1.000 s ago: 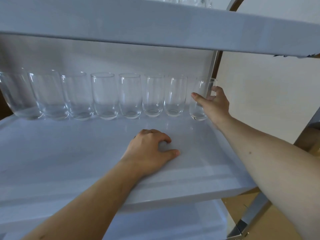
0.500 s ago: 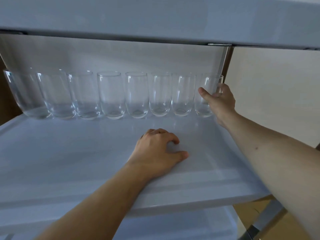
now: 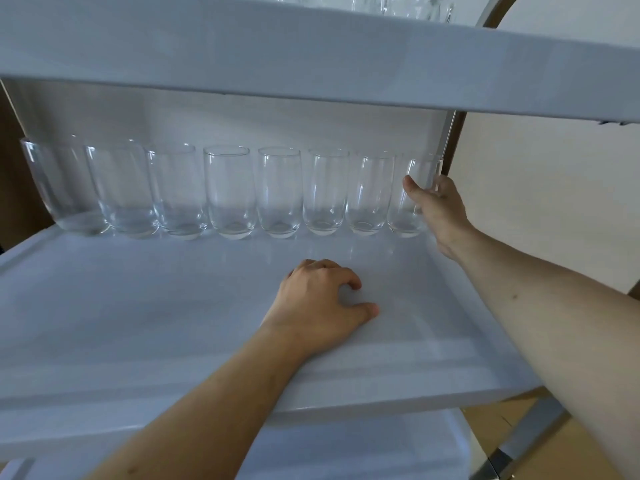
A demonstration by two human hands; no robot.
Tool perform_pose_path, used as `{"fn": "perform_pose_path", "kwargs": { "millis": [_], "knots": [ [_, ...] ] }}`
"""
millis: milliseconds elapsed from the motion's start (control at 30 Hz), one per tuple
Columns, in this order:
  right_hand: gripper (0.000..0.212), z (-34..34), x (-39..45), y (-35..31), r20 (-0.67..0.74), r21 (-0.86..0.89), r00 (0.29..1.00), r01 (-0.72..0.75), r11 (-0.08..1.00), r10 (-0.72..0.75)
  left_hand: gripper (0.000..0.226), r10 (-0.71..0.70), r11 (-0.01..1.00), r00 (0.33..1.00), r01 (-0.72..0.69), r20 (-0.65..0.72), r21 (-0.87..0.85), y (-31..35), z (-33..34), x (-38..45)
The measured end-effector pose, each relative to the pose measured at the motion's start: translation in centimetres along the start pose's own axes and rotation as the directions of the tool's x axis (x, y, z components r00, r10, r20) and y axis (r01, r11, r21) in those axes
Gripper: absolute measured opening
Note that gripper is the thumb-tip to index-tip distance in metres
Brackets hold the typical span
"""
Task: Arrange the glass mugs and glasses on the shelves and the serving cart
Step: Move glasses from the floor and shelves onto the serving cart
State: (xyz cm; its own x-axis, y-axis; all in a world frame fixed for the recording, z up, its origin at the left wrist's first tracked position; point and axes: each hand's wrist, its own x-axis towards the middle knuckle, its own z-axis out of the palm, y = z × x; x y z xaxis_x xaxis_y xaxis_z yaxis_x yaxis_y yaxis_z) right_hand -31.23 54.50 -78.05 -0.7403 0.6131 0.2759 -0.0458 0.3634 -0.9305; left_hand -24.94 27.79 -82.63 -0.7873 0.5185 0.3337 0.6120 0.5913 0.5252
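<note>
Step in hand: seating the end glass [image 3: 412, 199] in the row of glasses [image 3: 228, 192] at the back of the middle shelf [image 3: 138, 306]. The right hand [image 3: 438, 209] grips it, thumb and fingers curled round. The left hand [image 3: 322, 306] rests loosely curled on the shelf, holding nothing. The glass stands upright, mouth up, long axis vertical. Next move likely calls for a clean release without nudging its neighbour.

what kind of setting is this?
Likely a dining or catering service area: a white tiered serving cart with a metal frame, eight matching tumblers lined along its back, more glassware on the tier above.
</note>
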Motion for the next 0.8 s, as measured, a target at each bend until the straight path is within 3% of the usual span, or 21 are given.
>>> {"fn": "perform_pose_path", "kwargs": {
  "millis": [267, 467, 600, 800],
  "knots": [
    [0.092, -0.2, -2.5, 0.0, -0.031, -0.077, 0.998, -0.061, 0.995, 0.058, 0.045, -0.005, 1.000, 1.000, 0.006, -0.017, 0.013, 0.2, -0.1, 0.1],
    [0.085, -1.4, -6.4, -0.1, 0.000, -0.264, 0.998, -0.067, 0.962, 0.069, 0.043, 0.041, 0.995, 0.996, -0.034, -0.076, 0.091, 0.5, -0.5, -0.4],
    [0.080, -2.3, -10.1, -0.9, 0.071, -0.440, 0.997, 0.003, 0.898, 0.032, 0.041, 0.014, 1.000, 0.991, -0.013, -0.131, 0.009, 1.7, -1.1, -1.2],
    [0.085, -4.0, -15.7, -3.2, 0.220, -0.601, 0.956, -0.026, 0.799, 0.196, 0.050, -0.106, 0.992, 0.994, 0.104, 0.037, 0.066, 5.0, -3.6, -2.2]
  ]
}}
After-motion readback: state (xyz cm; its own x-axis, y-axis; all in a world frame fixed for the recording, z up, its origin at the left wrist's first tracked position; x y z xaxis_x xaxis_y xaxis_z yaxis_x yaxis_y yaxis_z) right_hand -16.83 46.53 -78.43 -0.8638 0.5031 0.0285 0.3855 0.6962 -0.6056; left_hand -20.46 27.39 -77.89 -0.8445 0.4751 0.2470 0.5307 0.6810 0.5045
